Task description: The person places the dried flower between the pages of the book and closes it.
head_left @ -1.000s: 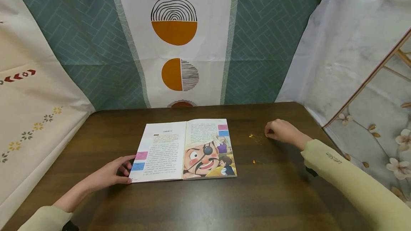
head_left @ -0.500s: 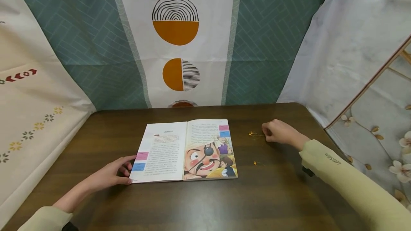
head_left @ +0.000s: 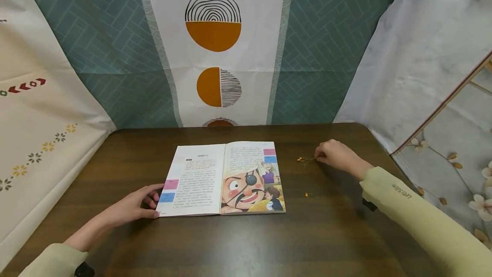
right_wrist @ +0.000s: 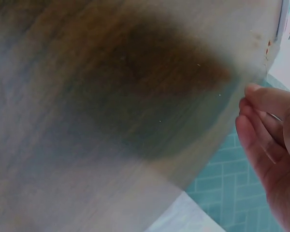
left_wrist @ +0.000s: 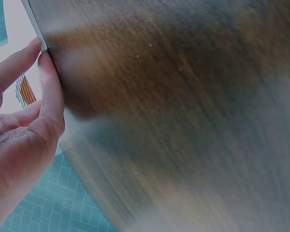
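Note:
An open picture book [head_left: 200, 187] lies on the dark wooden table, with a one-eyed pirate drawn on its right page. My left hand [head_left: 134, 206] is at the book's lower left edge, thumb and fingers relaxed and spread along it. In the left wrist view, the fingertips [left_wrist: 44, 58] are right at the book's edge. To the right of the book, my right hand [head_left: 338, 156] pinches the thin stem of a small sprig of yellow flowers [head_left: 301, 159]. Its flower heads point left, toward the book. In the right wrist view, thumb and fingers meet at the stem's end.
A second small yellow flower [head_left: 306, 195] lies on the table [head_left: 250, 245] nearer the front, right of the book. A patterned curtain [head_left: 319, 54] hangs behind the table's far edge, with pale cloths at both sides.
My right hand has shifted slightly left to the sprig's stem and now pinches it. The left hand and the book stay in place; the head view has shifted a little.

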### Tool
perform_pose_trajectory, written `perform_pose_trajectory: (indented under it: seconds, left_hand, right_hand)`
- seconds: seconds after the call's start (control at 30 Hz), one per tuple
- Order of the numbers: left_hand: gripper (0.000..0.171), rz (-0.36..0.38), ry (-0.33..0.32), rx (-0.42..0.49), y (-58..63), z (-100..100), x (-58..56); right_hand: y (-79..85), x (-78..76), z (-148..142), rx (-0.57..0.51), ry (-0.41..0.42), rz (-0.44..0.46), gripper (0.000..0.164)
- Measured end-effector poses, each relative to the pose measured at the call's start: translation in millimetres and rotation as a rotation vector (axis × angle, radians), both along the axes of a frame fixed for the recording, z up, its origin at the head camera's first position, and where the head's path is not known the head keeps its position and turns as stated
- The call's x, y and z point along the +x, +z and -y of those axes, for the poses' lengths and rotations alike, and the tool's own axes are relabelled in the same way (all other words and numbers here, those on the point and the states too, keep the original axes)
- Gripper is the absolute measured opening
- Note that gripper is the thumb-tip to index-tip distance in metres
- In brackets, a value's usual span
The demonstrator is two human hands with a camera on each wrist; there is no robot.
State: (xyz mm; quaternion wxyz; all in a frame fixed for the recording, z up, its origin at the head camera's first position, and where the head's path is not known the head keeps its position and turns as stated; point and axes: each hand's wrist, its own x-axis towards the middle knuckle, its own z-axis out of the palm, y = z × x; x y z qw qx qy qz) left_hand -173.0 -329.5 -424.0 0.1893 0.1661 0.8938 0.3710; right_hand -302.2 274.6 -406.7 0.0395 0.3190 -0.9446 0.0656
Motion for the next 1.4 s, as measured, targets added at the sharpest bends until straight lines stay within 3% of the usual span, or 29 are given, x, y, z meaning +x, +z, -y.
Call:
perform_pose_trajectory:
  seconds: [0.33,0.63,1.0,1.4]
  left_hand:
    - [0.086,0.005,-0.003,-0.001,-1.4,1,-0.9]
    - [0.086,0.012,0.0,0.002,-1.4,1,-0.5]
    - [0.086,0.013,0.016,-0.025,0.4,1,-0.2]
    - [0.084,-0.005,-0.002,-0.007,0.6,0,0.6]
  right_hand:
    - [0.4,1.3,-4,0.008,0.003,0.046,0.005]
    - [-3.4,4.2,-7,-0.055,-0.019,0.075,0.008]
    - [-9.7,4.7,-8,-0.184,-0.034,0.081,0.008]
    - [-8.2,8.7,-3,-0.37,-0.136,0.182,0.009]
